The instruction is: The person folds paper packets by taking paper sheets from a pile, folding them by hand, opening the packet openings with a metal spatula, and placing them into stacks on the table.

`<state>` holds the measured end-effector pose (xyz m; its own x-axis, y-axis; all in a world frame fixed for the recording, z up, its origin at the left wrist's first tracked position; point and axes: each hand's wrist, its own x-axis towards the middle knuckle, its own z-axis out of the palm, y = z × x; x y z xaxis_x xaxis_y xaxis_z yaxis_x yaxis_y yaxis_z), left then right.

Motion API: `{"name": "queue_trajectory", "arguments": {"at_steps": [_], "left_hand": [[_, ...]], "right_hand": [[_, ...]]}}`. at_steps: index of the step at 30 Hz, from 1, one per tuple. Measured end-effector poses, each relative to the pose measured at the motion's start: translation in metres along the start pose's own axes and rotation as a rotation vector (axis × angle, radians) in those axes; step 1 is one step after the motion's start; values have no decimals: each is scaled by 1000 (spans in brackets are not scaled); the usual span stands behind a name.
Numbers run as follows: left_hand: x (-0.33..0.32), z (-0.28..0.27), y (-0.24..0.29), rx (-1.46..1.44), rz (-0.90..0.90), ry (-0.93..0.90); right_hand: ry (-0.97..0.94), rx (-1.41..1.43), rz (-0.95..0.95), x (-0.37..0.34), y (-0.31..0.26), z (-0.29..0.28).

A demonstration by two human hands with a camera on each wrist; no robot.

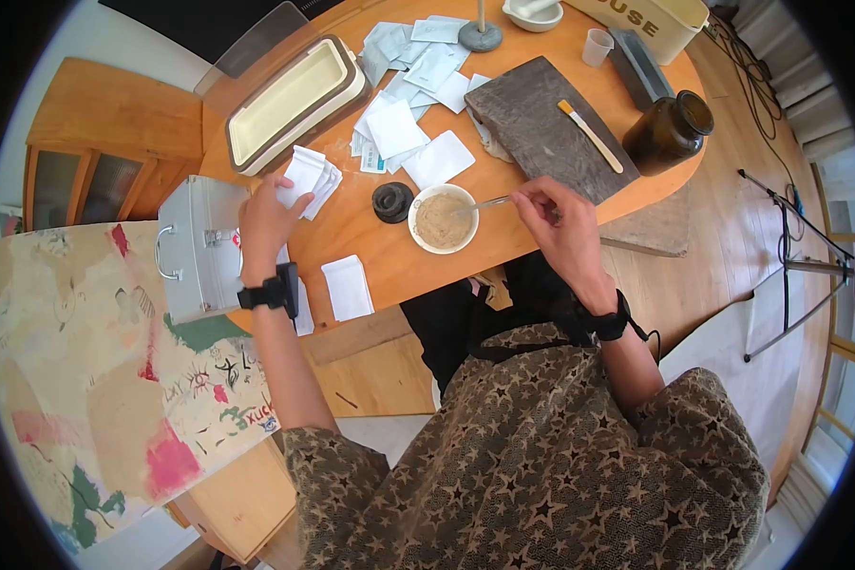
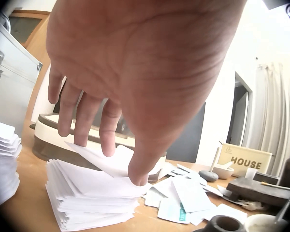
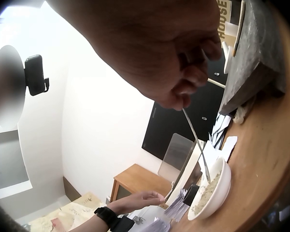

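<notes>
My right hand (image 1: 568,228) pinches the thin handle of a metal spoon (image 1: 490,202) between thumb and fingertips. The spoon's far end is sunk in beige powder (image 1: 442,223) inside a small white bowl (image 3: 224,195). At the other side, my left hand (image 1: 264,223) reaches over a stack of folded white papers (image 2: 92,205). Its thumb and fingers hold the top folded paper (image 2: 108,159), which tilts up from the stack. A small dark round pot (image 1: 391,202) stands left of the bowl. One folded paper packet (image 1: 349,288) lies near the table's front edge.
White and pale blue packets (image 1: 413,71) lie scattered behind the bowl. A cream tray (image 1: 290,104) stands at back left, beside a silver case (image 1: 199,247). To the right are a dark stone slab (image 1: 541,119) with a brush (image 1: 591,138) and a brown jar (image 1: 670,133).
</notes>
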<state>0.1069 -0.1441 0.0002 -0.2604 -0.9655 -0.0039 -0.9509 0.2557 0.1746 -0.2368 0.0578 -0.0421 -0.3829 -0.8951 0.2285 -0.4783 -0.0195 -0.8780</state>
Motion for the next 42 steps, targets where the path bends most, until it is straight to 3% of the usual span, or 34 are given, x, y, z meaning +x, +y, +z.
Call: {"name": "queue_trajectory", "arguments": {"at_steps": [1,7,10,15,42], "left_hand": [[-10,-2,7,-49,33,72],[-87,9,65,-317,-29,86],[-116,24,84,-346,37,168],[-145,33,114,-320,12,145],[-159,34,131,-315,66,165]], "right_hand": [[6,9,6,0,1,0],[40,60,16,1,-3,0],[42,100,19,2,-10,-3],[45,157,44,1,-27,-8],[-43,126,4,-3,-38,-4]]}}
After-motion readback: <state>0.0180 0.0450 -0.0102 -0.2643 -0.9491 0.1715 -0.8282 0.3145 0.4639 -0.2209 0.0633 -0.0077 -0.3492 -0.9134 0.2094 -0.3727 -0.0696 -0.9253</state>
